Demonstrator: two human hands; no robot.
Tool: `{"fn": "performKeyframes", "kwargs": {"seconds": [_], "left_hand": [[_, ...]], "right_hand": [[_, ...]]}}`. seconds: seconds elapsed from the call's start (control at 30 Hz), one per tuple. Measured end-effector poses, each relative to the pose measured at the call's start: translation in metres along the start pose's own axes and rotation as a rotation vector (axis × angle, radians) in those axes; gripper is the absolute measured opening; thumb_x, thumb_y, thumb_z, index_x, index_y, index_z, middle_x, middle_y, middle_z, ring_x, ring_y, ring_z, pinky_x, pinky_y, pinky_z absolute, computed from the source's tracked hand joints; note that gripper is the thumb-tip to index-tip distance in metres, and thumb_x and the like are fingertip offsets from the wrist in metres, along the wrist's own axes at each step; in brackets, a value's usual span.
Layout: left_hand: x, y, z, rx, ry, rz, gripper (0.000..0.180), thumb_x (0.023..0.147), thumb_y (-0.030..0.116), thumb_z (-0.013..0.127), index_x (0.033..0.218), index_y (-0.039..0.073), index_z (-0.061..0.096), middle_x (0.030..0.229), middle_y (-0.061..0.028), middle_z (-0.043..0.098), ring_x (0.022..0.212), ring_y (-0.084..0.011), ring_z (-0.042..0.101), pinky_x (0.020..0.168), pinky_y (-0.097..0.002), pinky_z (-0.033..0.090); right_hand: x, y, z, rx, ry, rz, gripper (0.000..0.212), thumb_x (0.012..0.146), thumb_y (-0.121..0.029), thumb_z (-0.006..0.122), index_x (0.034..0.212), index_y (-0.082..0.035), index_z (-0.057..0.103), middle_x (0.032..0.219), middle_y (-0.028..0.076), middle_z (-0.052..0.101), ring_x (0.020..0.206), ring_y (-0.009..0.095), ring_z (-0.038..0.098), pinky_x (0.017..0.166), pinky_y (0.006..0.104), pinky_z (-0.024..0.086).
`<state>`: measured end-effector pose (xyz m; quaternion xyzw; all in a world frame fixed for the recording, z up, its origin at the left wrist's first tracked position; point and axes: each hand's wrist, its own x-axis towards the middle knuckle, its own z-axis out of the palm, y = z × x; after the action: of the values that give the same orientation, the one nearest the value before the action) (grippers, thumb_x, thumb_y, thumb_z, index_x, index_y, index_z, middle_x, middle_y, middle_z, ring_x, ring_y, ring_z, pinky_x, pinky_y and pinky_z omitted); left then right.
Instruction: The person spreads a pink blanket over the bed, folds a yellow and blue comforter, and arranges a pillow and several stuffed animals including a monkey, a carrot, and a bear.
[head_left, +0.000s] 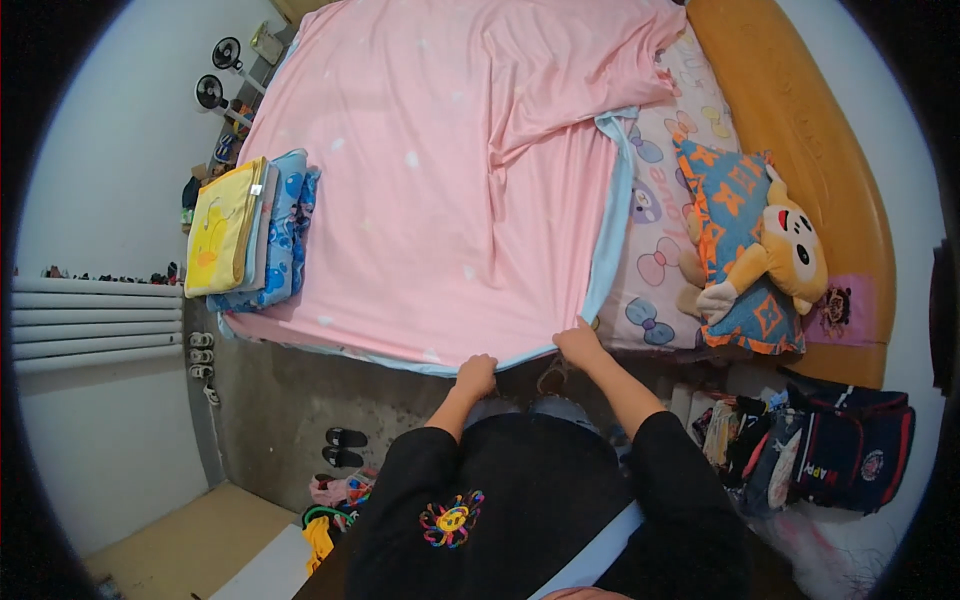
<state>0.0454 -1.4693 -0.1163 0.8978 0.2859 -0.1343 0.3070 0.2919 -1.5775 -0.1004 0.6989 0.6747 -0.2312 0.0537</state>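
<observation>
A pink duvet cover with pale hearts and a light-blue border is spread over the bed. My left hand is closed on its blue-trimmed near edge. Farther right, my right hand grips the same cover at its near corner, where folds run up toward the far side. The cover is pulled taut between the two hands. To the right of the blue border, a patterned bed sheet with bows shows.
Folded bedding in yellow and blue sits at the bed's left. A blue-orange pillow and plush monkey lie beside the tan headboard. Black slippers are on the floor. A dark backpack stands at lower right.
</observation>
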Motion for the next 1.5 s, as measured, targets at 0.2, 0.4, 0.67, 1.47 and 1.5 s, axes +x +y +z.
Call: {"fn": "performKeyframes", "kwargs": {"seconds": [0.2,0.4,0.67,1.47,1.5], "left_hand": [[0.031,0.069,-0.015,-0.177,-0.045,-0.080,0.019,0.074,0.010,0.055,0.090,0.004,0.062,0.092,-0.0200,0.060,0.088,-0.0383,0.058,0.074,-0.0469,0.047],[0.045,0.078,0.010,0.002,0.069,0.227,0.015,0.076,0.010,0.053,0.085,0.006,0.064,0.085,-0.0162,0.059,0.084,-0.0352,0.058,0.073,-0.0455,0.048],[0.027,0.064,0.017,-0.170,-0.235,0.069,0.028,0.075,0.013,0.055,0.101,0.006,0.063,0.096,-0.0186,0.064,0.090,-0.0359,0.060,0.079,-0.0439,0.046],[0.049,0.146,0.024,-0.194,0.153,0.153,0.043,0.068,0.018,0.068,0.107,0.006,0.056,0.102,-0.0172,0.056,0.098,-0.0374,0.054,0.080,-0.0446,0.046],[0.055,0.149,0.022,-0.187,0.150,0.161,0.043,0.068,0.018,0.068,0.107,0.006,0.056,0.102,-0.0172,0.056,0.098,-0.0374,0.054,0.080,-0.0446,0.046]], "right_hand": [[0.004,-0.004,-0.021,0.031,0.015,-0.067,0.011,0.077,-0.015,0.053,0.075,-0.008,0.061,0.071,0.013,0.063,0.075,0.031,0.063,0.074,0.0431,0.048],[-0.026,-0.015,0.011,0.248,-0.038,0.005,0.014,0.075,-0.021,0.058,0.083,-0.010,0.064,0.077,0.015,0.064,0.075,0.034,0.063,0.066,0.0440,0.049],[-0.025,-0.011,-0.002,0.261,-0.138,-0.170,0.032,0.068,-0.026,0.070,0.093,-0.012,0.057,0.075,0.011,0.065,0.076,0.032,0.063,0.064,0.0447,0.046],[-0.056,0.038,0.014,0.105,-0.157,-0.009,0.015,0.072,-0.013,0.056,0.081,-0.009,0.068,0.077,0.014,0.065,0.075,0.032,0.064,0.067,0.0442,0.050],[-0.052,0.034,0.007,0.107,-0.164,-0.014,0.015,0.072,-0.012,0.057,0.081,-0.009,0.068,0.076,0.014,0.065,0.074,0.033,0.064,0.068,0.0443,0.050]]}}
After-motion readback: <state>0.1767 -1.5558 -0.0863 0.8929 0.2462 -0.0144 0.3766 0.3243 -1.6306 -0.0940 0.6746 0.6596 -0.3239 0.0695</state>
